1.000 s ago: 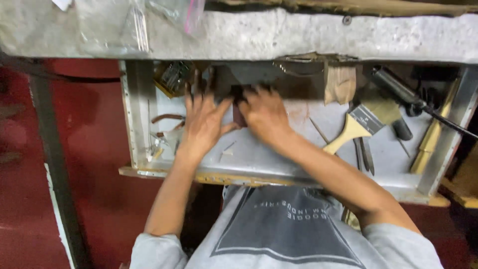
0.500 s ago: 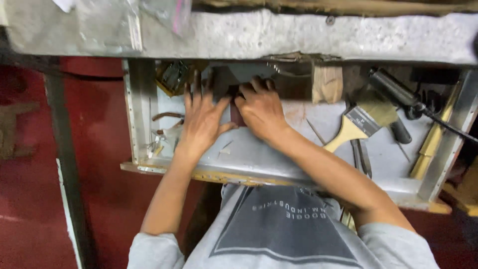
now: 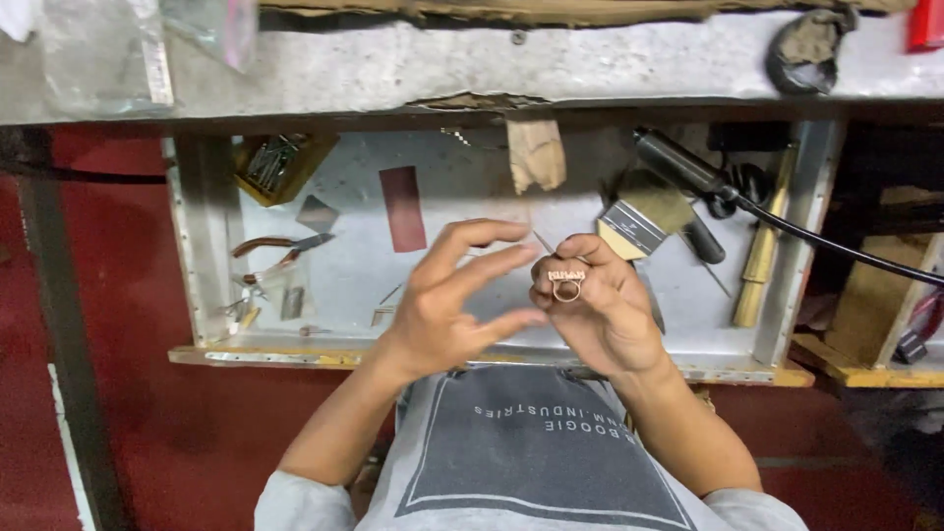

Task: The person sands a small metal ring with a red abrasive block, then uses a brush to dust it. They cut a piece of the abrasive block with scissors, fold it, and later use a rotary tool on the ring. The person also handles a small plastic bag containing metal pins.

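- My right hand (image 3: 602,310) is pinched shut on a small gold-coloured ring (image 3: 567,284) with a flat lettered bar on top, held up over the metal drawer tray (image 3: 354,275), just above its front edge.
- My left hand (image 3: 447,305) is open, fingers spread and curled, hovering right beside the ring but not touching it.
- Around the ring in the tray: a flat paintbrush (image 3: 639,221) just behind it to the right, a reddish strip of sandpaper (image 3: 402,206) back and to the left, pliers with red handles (image 3: 280,251) well off to the left, and a yellowish box of small tools (image 3: 280,162) in the far left corner. A brass-looking mallet or handle (image 3: 762,261) lies off to the right, and a black corded tool (image 3: 688,172) sits behind that.
- How I'd handle this bit, just my take: keep the grip on the band rather than the top bar, so the bar stays visible, and turn it slowly with the fingertips. Staying over the tray seems smart too, so if it slips it lands in there instead of on the red floor (image 3: 128,423).
- Compared with half a second ago: both hands were pressed flat, deep in the tray with nothing visible in them. Now they're lifted and pulled toward me, the ring is up in the right one, and the sandpaper strip they were covering is showing.
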